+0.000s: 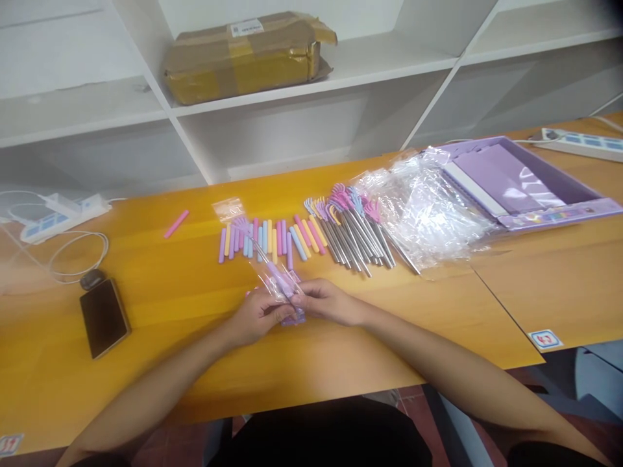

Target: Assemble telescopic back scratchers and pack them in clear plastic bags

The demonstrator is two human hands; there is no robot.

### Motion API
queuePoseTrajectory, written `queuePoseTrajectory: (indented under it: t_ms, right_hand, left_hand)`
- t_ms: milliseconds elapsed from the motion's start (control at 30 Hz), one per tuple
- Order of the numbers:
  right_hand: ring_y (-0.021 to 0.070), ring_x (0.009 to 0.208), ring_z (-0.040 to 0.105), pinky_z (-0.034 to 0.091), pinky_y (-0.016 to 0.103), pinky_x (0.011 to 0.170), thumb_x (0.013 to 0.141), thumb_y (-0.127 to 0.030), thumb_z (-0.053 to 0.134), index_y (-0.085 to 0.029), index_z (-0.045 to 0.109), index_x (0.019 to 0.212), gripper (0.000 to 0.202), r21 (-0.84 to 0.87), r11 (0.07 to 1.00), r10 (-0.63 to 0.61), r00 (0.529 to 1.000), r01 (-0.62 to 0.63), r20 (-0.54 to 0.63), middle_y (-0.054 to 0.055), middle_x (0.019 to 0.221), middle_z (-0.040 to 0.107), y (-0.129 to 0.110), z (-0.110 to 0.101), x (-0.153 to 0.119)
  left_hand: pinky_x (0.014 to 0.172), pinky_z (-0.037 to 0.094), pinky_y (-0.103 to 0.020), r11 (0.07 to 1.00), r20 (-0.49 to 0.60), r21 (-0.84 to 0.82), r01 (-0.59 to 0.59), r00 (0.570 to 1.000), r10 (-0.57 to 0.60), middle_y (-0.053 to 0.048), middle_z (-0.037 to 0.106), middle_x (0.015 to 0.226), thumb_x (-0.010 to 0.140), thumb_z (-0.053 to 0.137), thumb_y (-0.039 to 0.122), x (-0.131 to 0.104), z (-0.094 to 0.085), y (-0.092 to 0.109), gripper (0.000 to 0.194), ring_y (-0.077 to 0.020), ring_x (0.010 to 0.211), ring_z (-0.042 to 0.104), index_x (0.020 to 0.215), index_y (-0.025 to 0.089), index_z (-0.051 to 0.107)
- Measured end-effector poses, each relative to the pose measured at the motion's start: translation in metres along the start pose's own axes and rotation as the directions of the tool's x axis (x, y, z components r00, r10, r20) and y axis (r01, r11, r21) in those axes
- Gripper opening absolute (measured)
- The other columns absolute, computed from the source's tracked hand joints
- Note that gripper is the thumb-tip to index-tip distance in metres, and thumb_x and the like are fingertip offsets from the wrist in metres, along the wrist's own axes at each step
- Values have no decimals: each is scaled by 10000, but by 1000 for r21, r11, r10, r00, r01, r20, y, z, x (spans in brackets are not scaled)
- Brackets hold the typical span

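In front of me my left hand [256, 316] and my right hand [331, 302] are close together, fingers pinched on the lower end of a clear plastic bag. Inside the bag is a back scratcher [280, 279] with a purple handle, a metal rod and a purple claw that points away from me. A purple printed item [298, 318] shows under my fingers, partly hidden. Just beyond lies a row of pastel handle tubes [274, 241]. To their right is a heap of metal back scratcher rods [357, 237] with coloured claws.
A pile of clear plastic bags [428, 207] lies right of the rods, against an open purple box [525, 178]. At left are a phone [104, 318], a power strip [65, 217] and a lone pink tube [176, 224]. A taped carton [248, 58] sits on the shelf behind.
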State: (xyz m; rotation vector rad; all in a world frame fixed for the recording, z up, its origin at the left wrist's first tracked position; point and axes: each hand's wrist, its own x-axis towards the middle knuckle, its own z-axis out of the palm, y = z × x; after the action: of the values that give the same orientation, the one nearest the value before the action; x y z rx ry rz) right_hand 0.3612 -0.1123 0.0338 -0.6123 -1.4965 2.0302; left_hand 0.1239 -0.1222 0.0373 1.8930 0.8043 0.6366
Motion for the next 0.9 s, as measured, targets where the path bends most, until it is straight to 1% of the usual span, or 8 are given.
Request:
queuePoseTrajectory:
  t_ms: [167, 233, 300, 367, 467, 600, 733, 900]
  right_hand:
    - [144, 827, 614, 493, 293, 819, 1005, -656, 712, -115, 728, 931, 546, 10, 1000, -8, 1000, 8, 0, 40, 890, 699, 2, 0, -1]
    - [110, 716, 555, 453, 259, 713, 1012, -663, 699, -117, 722, 920, 554, 15, 1000, 4, 1000, -4, 3, 15, 820, 668, 2, -1, -3]
    - [76, 586, 441, 355, 233, 587, 1023, -664, 682, -127, 693, 888, 554, 29, 999, 22, 1000, -22, 2, -34, 703, 582, 3, -1, -4]
    - [66, 529, 385, 302, 233, 535, 1035, -660, 668, -139, 659, 853, 552, 39, 999, 18, 1000, -18, 4, -60, 646, 523, 5, -2, -4]
    - [78, 551, 447, 361, 240, 556, 1045, -645, 662, -137, 657, 864, 539, 62, 998, -27, 999, 26, 18, -33, 693, 588, 7, -2, -3]
    - [76, 576, 463, 392, 242, 581, 1077, -595, 641, -116, 700, 959, 496, 103, 992, -83, 995, 77, 58, -4, 789, 650, 5, -1, -2]
    - [76, 587, 466, 401, 239, 590, 1093, -576, 627, -121, 694, 959, 479, 119, 987, -117, 989, 105, 95, -22, 765, 601, 3, -2, -2]
    - [95, 615, 495, 451, 253, 627, 1089, -589, 627, -153, 634, 907, 472, 122, 989, -100, 987, 85, 126, -57, 702, 489, 2, -4, -4]
  left_hand:
    - [808, 536, -288, 995, 16, 58, -79, 997, 78, -70, 824, 912, 1126, 538, 475, -1, 0, -2, 442, -213, 865, 771, 969, 189, 835]
    - [812, 534, -284, 994, 24, 49, -103, 995, 101, -67, 819, 915, 1133, 527, 467, -1, -1, 0, 442, -212, 880, 768, 975, 196, 839]
    - [835, 538, -284, 993, 17, 27, -118, 993, 118, -69, 820, 945, 1134, 531, 460, -1, -1, 1, 433, -211, 908, 764, 984, 204, 846]
    - [848, 539, -284, 993, 9, 9, -122, 993, 122, -69, 819, 961, 1137, 528, 460, -1, -2, 2, 429, -205, 912, 756, 1000, 211, 850]
    - [847, 540, -286, 993, 9, -7, -116, 993, 116, -69, 810, 959, 1143, 504, 483, -2, -2, 2, 455, -200, 902, 743, 1018, 213, 849]
    - [854, 541, -293, 990, -13, -17, -141, 990, 141, -81, 797, 998, 1140, 498, 512, -2, -3, 1, 476, -202, 917, 734, 1013, 205, 838]
    - [829, 537, -289, 988, -12, -48, -145, 989, 145, -74, 782, 944, 1138, 505, 510, -1, -4, 1, 466, -197, 882, 728, 1007, 193, 819]
    - [817, 533, -299, 991, -24, -40, -128, 992, 127, -72, 781, 893, 1125, 504, 560, -2, -5, -1, 519, -201, 836, 715, 923, 188, 804]
